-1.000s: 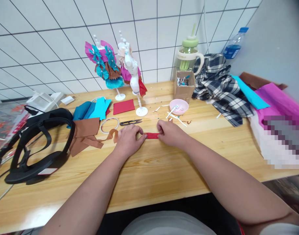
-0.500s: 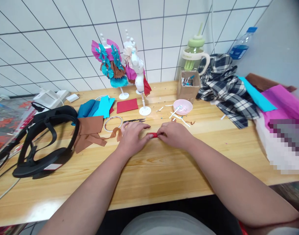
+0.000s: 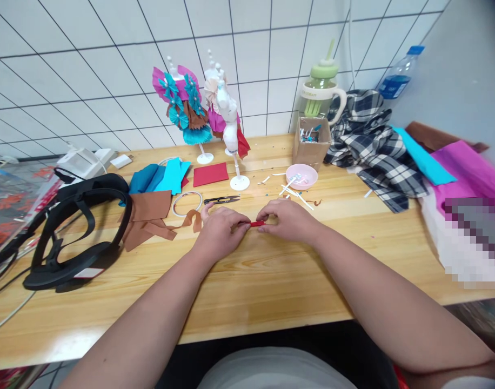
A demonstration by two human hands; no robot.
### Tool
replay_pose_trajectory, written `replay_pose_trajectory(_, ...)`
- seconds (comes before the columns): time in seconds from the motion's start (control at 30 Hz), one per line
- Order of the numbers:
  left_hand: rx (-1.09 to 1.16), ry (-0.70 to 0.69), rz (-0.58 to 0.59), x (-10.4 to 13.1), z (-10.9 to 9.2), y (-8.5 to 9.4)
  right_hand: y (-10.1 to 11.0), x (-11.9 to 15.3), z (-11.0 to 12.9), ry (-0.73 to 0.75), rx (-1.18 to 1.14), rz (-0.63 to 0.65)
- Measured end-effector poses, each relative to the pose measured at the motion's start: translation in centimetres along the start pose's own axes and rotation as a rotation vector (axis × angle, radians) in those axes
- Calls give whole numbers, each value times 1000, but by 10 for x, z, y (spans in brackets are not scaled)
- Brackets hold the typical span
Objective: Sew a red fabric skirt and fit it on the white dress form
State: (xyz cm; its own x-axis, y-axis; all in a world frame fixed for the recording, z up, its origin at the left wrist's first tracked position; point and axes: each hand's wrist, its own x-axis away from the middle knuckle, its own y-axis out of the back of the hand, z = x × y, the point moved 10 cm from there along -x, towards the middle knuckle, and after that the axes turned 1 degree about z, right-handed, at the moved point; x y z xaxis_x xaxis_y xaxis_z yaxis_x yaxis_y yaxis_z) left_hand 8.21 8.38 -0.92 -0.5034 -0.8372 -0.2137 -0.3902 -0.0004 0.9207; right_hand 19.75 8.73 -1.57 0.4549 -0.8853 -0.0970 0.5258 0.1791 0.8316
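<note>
Red strip (image 3: 257,223) now narrow between two pinching hands

Half a second ago we saw the strip wider, with our left hand's (image 3: 221,232) fingers lifted; now those fingers have come down, and the showing part is a slim roll or fold. We judge that the folding has advanced. Our left hand grasps its left end between thumb and finger; our right hand (image 3: 290,221) lightly pinches the other end. How its covered ends lie, we cannot tell.

The strip sits mid-tabletop, between front and back edges. Just behind our left hand on the tabletop (image 3: 255,292) lie black snips (image 3: 222,200); farther back, a red sheet (image 3: 211,174) lies beside a white dress form (image 3: 231,124). A pink bowl (image 3: 313,180) stands toward the back right, brown scraps (image 3: 150,206) toward the left. A tiled wall (image 3: 118,70) rises behind the back edge.
</note>
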Motion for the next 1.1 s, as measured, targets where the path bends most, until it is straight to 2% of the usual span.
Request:
replay_pose_trajectory(0.2,49,42,-17,2,4,4,0,-1,-10,-104,-33,1)
replay_pose_trajectory(0.43,162,115,58,2,11,-4,-5,0,-6,-58,-88,39)
replay_pose_trajectory(0.6,147,74,118,1,9,-12,-11,-1,-15,-102,-76,50)
replay_pose_trajectory(0.77,55,25,100,0,7,-10,-15,-2,-16,-67,-62,75)
replay_pose_trajectory(1.1,63,-16,97,1,5,-10,-12,-2,-8,-5,56,87)
